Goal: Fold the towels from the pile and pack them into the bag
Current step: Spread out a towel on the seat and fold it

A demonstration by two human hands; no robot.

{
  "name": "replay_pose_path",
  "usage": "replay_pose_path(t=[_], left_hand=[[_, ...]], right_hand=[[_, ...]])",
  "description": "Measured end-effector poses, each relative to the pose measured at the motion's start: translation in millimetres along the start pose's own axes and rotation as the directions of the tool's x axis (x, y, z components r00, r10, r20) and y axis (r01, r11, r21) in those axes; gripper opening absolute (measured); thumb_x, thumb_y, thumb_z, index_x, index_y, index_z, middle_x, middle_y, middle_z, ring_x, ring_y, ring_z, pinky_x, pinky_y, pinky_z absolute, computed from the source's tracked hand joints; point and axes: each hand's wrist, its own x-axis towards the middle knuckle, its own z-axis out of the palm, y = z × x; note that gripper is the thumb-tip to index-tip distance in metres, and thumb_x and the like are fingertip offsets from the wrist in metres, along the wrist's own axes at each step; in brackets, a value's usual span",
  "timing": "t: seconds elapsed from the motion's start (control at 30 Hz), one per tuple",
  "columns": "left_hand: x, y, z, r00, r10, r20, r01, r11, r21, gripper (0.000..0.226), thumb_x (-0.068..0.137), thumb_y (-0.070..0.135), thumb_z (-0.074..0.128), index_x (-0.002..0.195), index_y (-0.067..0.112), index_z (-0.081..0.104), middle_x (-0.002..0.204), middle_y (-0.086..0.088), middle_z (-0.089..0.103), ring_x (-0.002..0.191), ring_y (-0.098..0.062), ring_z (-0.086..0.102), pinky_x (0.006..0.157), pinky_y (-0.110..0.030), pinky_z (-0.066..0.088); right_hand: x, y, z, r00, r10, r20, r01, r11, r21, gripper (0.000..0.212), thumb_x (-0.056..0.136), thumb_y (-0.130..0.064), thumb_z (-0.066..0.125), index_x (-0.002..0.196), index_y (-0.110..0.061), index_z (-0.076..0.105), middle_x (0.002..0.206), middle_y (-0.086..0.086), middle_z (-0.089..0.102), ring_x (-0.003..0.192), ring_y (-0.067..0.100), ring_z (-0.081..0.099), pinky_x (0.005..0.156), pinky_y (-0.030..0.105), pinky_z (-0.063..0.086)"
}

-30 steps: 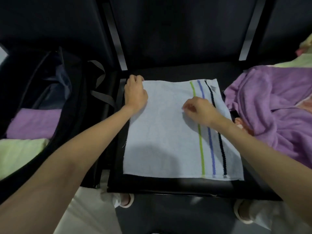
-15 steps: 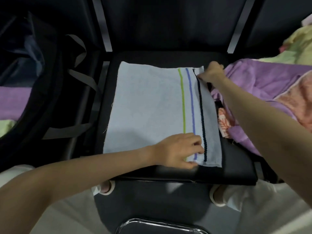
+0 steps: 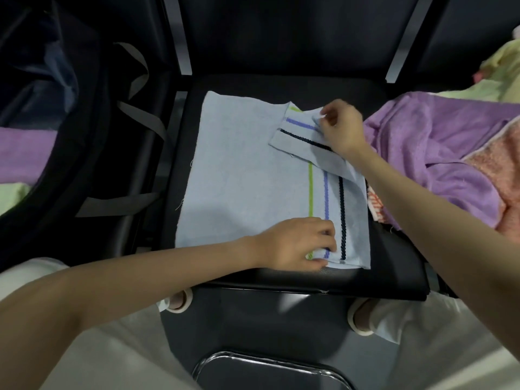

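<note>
Nearest: L hand (image 3: 298, 244) lies at the near right corner of the light blue striped towel (image 3: 242, 178), fingers curled, thumb under the near hem, pinching it at the green and blue stripes. The corner itself sits just right of the fingertips, not yet lifted.

Towel lies flat on the black seat (image 3: 394, 257), long axis running near to far; the three stripes run the same way along its right side.

Farther: R hand (image 3: 339, 126) pinches the far right corner and has it turned over toward the left. The turned flap lies diagonally on the towel's upper right, stripes showing on its underside.

Judgement: fold in hand is right edge over to left edge. Fold line will run near-far, parallel to the stripes. Both hands hold the same right edge, one per end; the far end leads, the near end lags. L hand needs to lift and travel left to match, else the crease skews.

Far left: black bag (image 3: 92, 153) open, a purple folded towel (image 3: 22, 153) and a pale green one visible inside. Far right: towel pile (image 3: 439, 153), purple on top, touching the seat's right edge.
</note>
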Motion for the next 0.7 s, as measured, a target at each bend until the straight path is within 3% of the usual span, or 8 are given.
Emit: replay_pose_path(t=[0.07,0.1,0.23,0.4,0.5,0.57,0.63,0.7], left_hand=[[1,-1,0,1.000,0.001,0.013,0.000,1.000,-0.007,0.020,0.084,0.020,0.069,0.100,0.008,0.069,0.101,-0.006,0.060,0.086,-0.020,0.057,0.070,-0.021,0.037],[2,-2,1,1.000,-0.004,0.018,0.004,1.000,-0.011,0.020,0.084,0.020,0.069,0.100,0.008,0.069,0.101,-0.006,0.060,0.086,-0.020,0.057,0.070,-0.021,0.037],[3,-3,1,1.000,-0.019,0.022,0.020,0.999,-0.032,0.020,0.084,0.022,0.069,0.100,0.010,0.069,0.103,-0.003,0.059,0.088,-0.017,0.056,0.072,-0.016,0.034],[3,-4,-1,1.000,-0.025,0.015,0.026,0.998,-0.061,0.019,0.084,0.022,0.070,0.100,0.010,0.069,0.102,-0.002,0.059,0.087,-0.014,0.054,0.073,-0.017,0.035],[3,-4,-3,0.998,-0.040,0.043,0.044,0.995,-0.090,0.022,0.084,0.025,0.071,0.102,0.011,0.069,0.103,0.000,0.059,0.088,-0.007,0.050,0.075,-0.014,0.034],[3,-5,-5,0.996,-0.061,0.069,0.070,0.990,-0.126,0.026,0.084,0.027,0.071,0.105,0.013,0.068,0.106,0.002,0.057,0.089,-0.001,0.045,0.078,-0.012,0.033],[4,-5,-6,0.994,-0.057,0.091,0.069,0.990,-0.127,0.028,0.084,0.027,0.072,0.108,0.013,0.067,0.108,0.001,0.057,0.092,-0.004,0.048,0.079,-0.013,0.034],[3,-6,-5,0.994,-0.049,0.100,0.060,0.991,-0.116,0.029,0.084,0.027,0.072,0.109,0.012,0.067,0.109,0.000,0.058,0.096,-0.011,0.052,0.080,-0.017,0.037]], right_hand=[[15,14,-4,0.985,0.154,-0.077,-0.158,0.986,-0.048,0.026,0.082,-0.005,0.055,0.107,-0.008,0.062,0.103,0.009,0.065,0.094,0.022,0.062,0.082,0.031,0.049],[20,18,-5,0.981,0.190,-0.036,-0.192,0.979,-0.069,0.031,0.080,-0.006,0.059,0.111,-0.008,0.060,0.109,0.011,0.064,0.097,0.023,0.061,0.082,0.029,0.049],[24,20,-10,0.975,0.042,0.218,-0.003,0.985,-0.175,0.043,0.076,-0.016,0.073,0.115,-0.017,0.056,0.119,0.013,0.051,0.098,0.018,0.049,0.089,0.032,0.048],[26,7,-14,0.975,-0.095,0.203,0.163,0.923,-0.349,0.026,0.085,-0.025,0.068,0.104,-0.009,0.061,0.110,0.013,0.049,0.091,0.023,0.049,0.077,0.031,0.043],[26,-4,-14,0.964,-0.063,0.260,0.193,0.837,-0.511,0.022,0.088,-0.026,0.062,0.086,-0.005,0.060,0.090,0.014,0.056,0.081,0.029,0.055,0.066,0.032,0.039],[29,-9,-14,0.966,-0.010,0.259,0.156,0.822,-0.548,0.021,0.088,-0.025,0.062,0.083,-0.005,0.061,0.083,0.013,0.058,0.075,0.029,0.056,0.064,0.034,0.042],[37,-8,-15,0.982,0.084,0.170,0.002,0.891,-0.453,0.019,0.087,-0.022,0.063,0.085,-0.004,0.067,0.083,0.013,0.062,0.077,0.027,0.060,0.067,0.034,0.047],[44,-7,-21,0.982,0.191,0.013,-0.185,0.962,-0.203,0.019,0.087,-0.021,0.063,0.087,-0.004,0.070,0.087,0.013,0.068,0.079,0.019,0.062,0.071,0.031,0.049]])
